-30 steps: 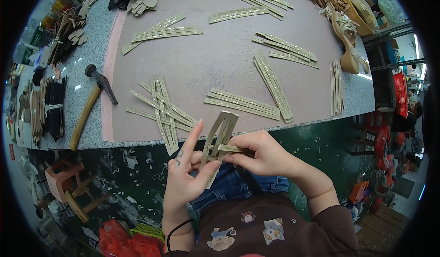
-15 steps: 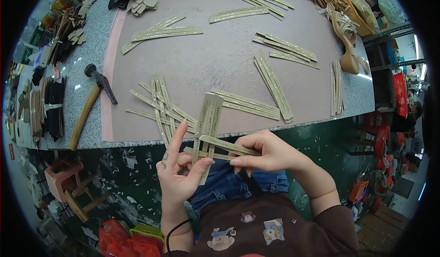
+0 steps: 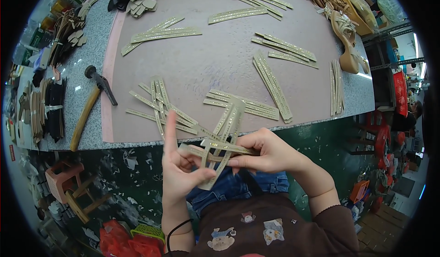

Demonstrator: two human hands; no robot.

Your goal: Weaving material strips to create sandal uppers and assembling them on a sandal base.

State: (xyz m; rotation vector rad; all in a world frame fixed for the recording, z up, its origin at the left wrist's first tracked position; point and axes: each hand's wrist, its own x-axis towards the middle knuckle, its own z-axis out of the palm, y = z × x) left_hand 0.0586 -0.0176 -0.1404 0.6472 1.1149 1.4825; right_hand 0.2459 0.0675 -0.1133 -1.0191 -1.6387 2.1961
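Two pale green-gold sandal straps, each slit lengthwise into bands with glittering lines, cross each other and look interlaced in front of my waist. My left hand has its index finger pointing up, while the thumb and other fingers pinch the lower part of the upright strap. My right hand pinches the right end of the crosswise strap between thumb and fingers. Just beyond my left hand, several similar straps lie crossed in a loose pile on the mat. Another small stack of straps rests behind my right hand.
More strap bundles lie about the mauve mat. A wooden-handled hammer is at the left edge, near tied dark strips. At the right stands a beige wedge sandal. A pink stool stands on the floor at left.
The upright strap has swung rightward and its bands have spread apart around the crosswise one. My left hand has shifted slightly right, index finger more upright. My right hand has barely moved.
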